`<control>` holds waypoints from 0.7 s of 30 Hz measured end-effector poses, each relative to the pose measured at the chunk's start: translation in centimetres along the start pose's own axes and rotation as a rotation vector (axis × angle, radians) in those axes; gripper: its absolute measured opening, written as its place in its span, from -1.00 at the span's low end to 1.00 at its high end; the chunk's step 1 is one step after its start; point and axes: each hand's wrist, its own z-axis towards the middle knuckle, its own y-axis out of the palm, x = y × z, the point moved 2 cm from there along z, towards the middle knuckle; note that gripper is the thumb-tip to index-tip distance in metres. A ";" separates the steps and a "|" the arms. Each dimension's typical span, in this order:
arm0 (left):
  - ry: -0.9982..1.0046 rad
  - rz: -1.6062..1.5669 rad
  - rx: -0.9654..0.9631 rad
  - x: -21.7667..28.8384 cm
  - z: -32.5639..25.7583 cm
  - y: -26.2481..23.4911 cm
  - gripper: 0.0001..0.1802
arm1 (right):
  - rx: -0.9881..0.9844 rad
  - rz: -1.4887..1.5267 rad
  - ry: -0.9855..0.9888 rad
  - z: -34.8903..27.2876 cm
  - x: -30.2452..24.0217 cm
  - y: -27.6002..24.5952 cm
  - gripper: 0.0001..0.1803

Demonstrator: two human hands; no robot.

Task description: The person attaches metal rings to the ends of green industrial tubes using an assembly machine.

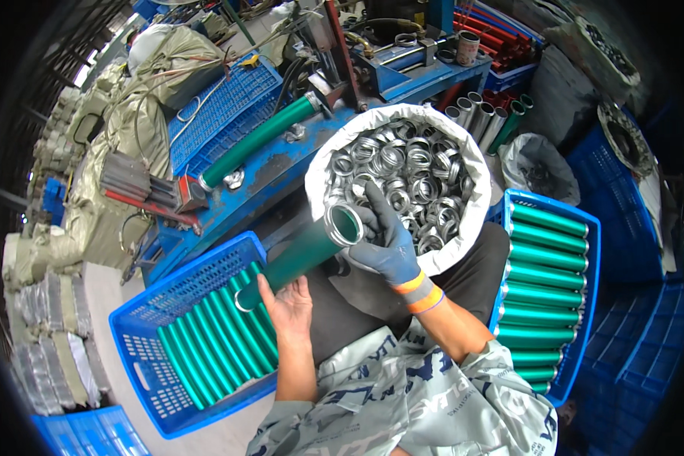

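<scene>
Green metal tube [300, 254], held slantwise over the person's lap, fills the middle of the view. The bare left hand [287, 302] is closed around the tube's lower end from beneath. The right hand [384, 242], in a grey glove with an orange cuff, curls about the tube's upper end, where a silver ring [343, 225] sits on the open mouth; its fingers [378, 204] reach up past the ring.

Just behind the gloved hand stands a white sack [471, 163] brimming with loose silver rings [403, 171]. At the person's left, a blue plastic crate [148, 334] holds a row of green tubes; the tube's lower end hangs over them. At the right, a second blue crate [589, 251] is stacked with more. A blue machine bench [273, 163] beyond carries another green tube [262, 140].
</scene>
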 end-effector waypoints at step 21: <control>0.312 0.094 0.064 6.3 1.0 -5.2 -0.47 | -0.279 -1.602 -0.485 26.9 8.0 0.7 -0.24</control>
